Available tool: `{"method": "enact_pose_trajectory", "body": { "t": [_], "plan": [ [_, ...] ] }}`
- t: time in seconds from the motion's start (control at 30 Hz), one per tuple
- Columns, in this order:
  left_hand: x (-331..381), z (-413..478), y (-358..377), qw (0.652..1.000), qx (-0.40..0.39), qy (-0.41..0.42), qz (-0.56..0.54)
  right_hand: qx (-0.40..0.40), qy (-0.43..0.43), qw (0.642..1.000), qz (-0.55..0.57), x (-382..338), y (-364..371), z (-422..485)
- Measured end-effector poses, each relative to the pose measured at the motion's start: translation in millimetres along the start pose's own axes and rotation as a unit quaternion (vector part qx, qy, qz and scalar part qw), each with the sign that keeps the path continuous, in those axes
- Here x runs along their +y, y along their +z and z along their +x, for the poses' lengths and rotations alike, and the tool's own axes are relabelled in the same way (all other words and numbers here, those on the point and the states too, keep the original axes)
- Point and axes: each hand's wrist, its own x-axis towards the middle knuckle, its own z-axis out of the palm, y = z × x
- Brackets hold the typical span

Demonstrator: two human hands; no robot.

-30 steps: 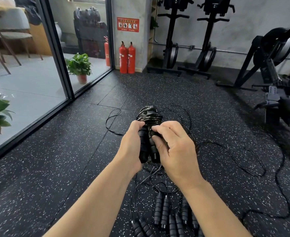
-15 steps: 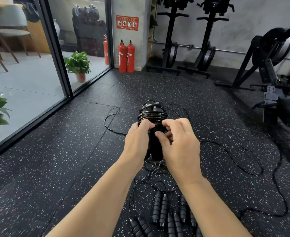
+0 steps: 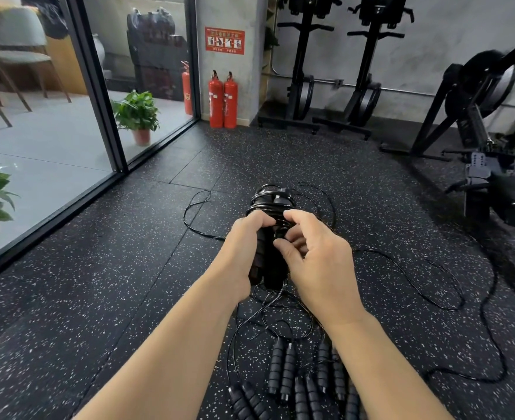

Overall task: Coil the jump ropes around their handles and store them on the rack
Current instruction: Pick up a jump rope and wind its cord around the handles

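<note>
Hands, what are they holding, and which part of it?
Both hold one jump rope's pair of black handles. The left hand grips the handles' side; the right hand's fingers pinch the cord coiled round their top.

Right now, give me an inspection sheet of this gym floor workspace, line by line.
Surface: black speckled rubber floor.
Job's things: handle pair held upright, cord coils around its top.
Clutter: spare rope handles lying near the feet.
Grippers: left hand grips the handles; right hand pinches cord.
Cables: loose cords sprawl across the floor.
Surroundings: fire extinguishers, potted plant, rowing machines; rack not seen.
</note>
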Motion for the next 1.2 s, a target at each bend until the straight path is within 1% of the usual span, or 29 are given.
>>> {"method": "enact_pose_trajectory", "body": {
  "t": [0.1, 0.2, 0.3, 0.37, 0.43, 0.6, 0.77, 0.83, 0.93, 1.03, 1.13, 1.2],
  "plan": [
    [-1, 3, 3, 0.999, -0.005, 0.005, -0.034, 0.045, 0.065, 0.995, 0.065, -1, 1, -3],
    [0, 6, 9, 0.997, -0.025, -0.007, -0.066, 0.110, 0.049, 0.992, 0.026, -5, 3, -8],
    [0, 4, 14, 0.994, -0.045, -0.017, -0.094, 0.141, 0.051, 0.988, 0.021, -6, 2, -8],
    [1, 2, 15, 0.993, -0.040, -0.022, -0.112, 0.150, 0.049, 0.987, 0.027, -4, 1, -7],
    [2, 3, 15, 0.992, -0.030, -0.027, -0.117, 0.138, 0.033, 0.989, 0.028, -3, -1, -6],
    [0, 2, 9, 0.995, -0.021, -0.031, -0.094, 0.067, 0.011, 0.997, 0.040, 1, -10, -1],
    [2, -5, 11, 0.997, -0.045, -0.005, -0.066, 0.038, 0.050, 0.995, 0.081, 0, -15, 2],
    [1, -6, 13, 0.997, -0.048, 0.008, -0.060, 0.030, 0.067, 0.994, 0.075, 1, -16, 2],
    [-1, -3, 16, 0.999, -0.010, 0.022, -0.037, 0.023, 0.085, 0.995, 0.044, 3, -16, 0],
    [-3, -3, 22, 0.999, 0.031, 0.039, -0.006, 0.025, 0.108, 0.993, 0.040, 4, -17, -1],
    [-3, -3, 25, 0.998, 0.044, 0.051, 0.014, 0.026, 0.117, 0.992, 0.028, 3, -19, 0],
    [-3, -4, 25, 0.998, 0.042, 0.044, 0.005, 0.018, 0.112, 0.994, 0.007, 1, -21, 0]
  ]
}}
